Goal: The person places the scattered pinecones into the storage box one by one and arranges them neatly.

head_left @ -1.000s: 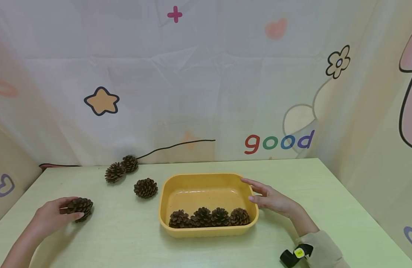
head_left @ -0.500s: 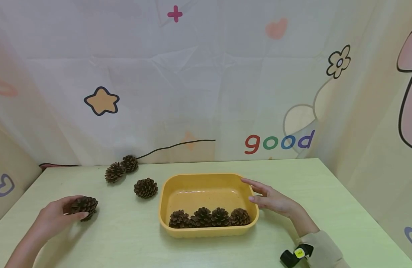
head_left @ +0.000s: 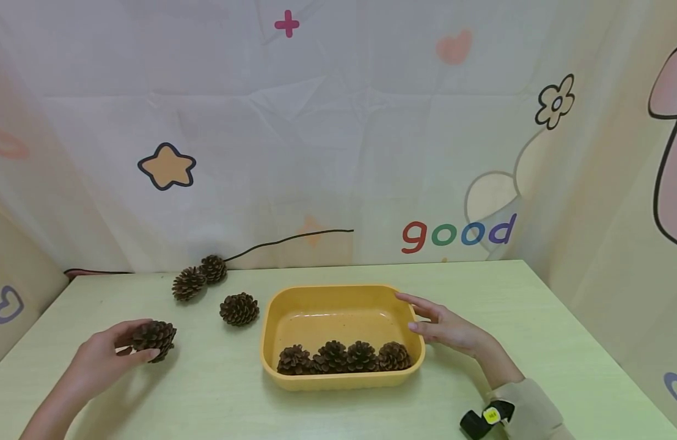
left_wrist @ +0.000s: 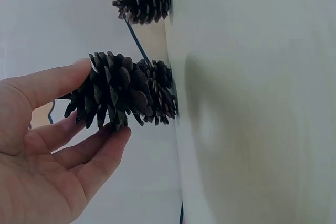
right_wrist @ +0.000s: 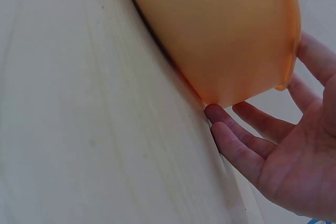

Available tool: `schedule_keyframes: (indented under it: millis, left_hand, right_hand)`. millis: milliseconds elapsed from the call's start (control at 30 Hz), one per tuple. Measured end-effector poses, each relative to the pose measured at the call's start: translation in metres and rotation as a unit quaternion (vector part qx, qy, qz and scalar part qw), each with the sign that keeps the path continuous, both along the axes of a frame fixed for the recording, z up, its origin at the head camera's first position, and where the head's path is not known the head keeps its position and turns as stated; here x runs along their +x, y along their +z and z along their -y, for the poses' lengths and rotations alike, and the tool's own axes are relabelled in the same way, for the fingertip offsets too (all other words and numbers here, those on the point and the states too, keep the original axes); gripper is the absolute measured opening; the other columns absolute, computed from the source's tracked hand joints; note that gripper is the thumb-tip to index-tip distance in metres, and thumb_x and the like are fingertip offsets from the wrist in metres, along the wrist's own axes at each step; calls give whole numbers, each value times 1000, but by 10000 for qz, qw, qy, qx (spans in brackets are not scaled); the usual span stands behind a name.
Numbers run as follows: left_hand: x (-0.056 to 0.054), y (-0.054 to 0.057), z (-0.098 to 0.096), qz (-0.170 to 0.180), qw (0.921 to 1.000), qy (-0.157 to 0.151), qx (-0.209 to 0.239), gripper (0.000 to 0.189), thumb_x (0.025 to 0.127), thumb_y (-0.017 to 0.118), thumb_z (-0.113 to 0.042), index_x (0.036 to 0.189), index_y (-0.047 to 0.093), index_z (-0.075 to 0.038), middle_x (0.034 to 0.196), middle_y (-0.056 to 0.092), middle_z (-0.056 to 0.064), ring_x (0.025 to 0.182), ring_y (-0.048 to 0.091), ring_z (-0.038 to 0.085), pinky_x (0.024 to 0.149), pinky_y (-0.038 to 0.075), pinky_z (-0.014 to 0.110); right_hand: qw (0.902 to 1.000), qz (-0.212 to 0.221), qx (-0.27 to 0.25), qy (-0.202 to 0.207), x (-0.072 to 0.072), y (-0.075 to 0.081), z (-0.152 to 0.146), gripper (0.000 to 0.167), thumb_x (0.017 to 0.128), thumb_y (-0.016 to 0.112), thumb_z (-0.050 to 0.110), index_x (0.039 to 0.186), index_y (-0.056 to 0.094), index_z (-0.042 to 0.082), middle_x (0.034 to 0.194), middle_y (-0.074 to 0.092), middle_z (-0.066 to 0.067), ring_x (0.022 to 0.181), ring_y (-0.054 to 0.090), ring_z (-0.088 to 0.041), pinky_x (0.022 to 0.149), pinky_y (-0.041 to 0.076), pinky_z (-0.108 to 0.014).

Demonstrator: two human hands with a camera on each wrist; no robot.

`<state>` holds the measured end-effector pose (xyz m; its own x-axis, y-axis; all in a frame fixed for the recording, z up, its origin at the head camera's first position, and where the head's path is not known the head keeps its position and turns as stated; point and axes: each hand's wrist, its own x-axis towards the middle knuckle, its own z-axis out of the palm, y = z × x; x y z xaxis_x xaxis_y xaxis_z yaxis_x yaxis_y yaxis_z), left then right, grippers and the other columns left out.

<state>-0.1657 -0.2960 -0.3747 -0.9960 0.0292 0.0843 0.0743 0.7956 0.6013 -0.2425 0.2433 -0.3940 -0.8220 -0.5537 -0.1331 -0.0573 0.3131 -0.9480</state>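
Note:
My left hand (head_left: 103,359) pinches a brown pine cone (head_left: 154,340) between thumb and fingers. In the left wrist view that pine cone (left_wrist: 113,90) is off the table, its shadow falling on the tabletop. A yellow plastic basin (head_left: 338,381) stands in the middle of the table. Along its near wall sit several pine cones (head_left: 362,355). My right hand (head_left: 454,330) touches the basin's right side, its fingers loosely extended. Seen from the right wrist, the fingertips (right_wrist: 214,113) lie against the bottom edge of the basin's wall (right_wrist: 226,35).
A loose pine cone (head_left: 239,308) lies left of the basin. Behind it, two more pine cones, one of them nearer (head_left: 189,283) and one farther (head_left: 214,269), touch at the back edge of the pale green table (head_left: 470,391). A printed curtain (head_left: 338,153) hangs behind.
My left hand has moved a little to the right with the pine cone in its grip. The right hand, the basin and the other pine cones have stayed in place.

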Motion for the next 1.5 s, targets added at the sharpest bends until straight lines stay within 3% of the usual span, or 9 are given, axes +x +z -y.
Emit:
schedule_keyframes:
  millis: [433, 767, 1500]
  left_hand:
    - [6, 13, -27, -1, 9983, -99, 582, 64, 80, 70, -28, 131, 45, 1, 126, 46, 31, 106, 53, 44, 77, 54, 42]
    - [9, 23, -48, -283, 9964, -214, 773, 59, 78, 73, -24, 128, 50, -3, 124, 51, 27, 105, 56, 40, 77, 54, 37]
    - [6, 35, -85, -412, 9894, -373, 1342, 62, 76, 74, -27, 128, 51, -5, 128, 49, 22, 107, 56, 37, 86, 50, 35]
  right_hand:
    - [10000, -24, 8, 27, 1, 1, 1, 60, 93, 52, 18, 145, 23, 12, 148, 5, -27, 127, 26, -49, 92, 45, -47]
    - [10000, -25, -1, 3, 0, 0, 1, 60, 93, 53, 19, 145, 23, 13, 149, 5, -26, 128, 23, -49, 93, 44, -49]
    - [10000, -19, 29, -7, 0, 0, 0, 59, 94, 51, 18, 145, 23, 13, 149, 6, -25, 129, 24, -48, 94, 44, -49]
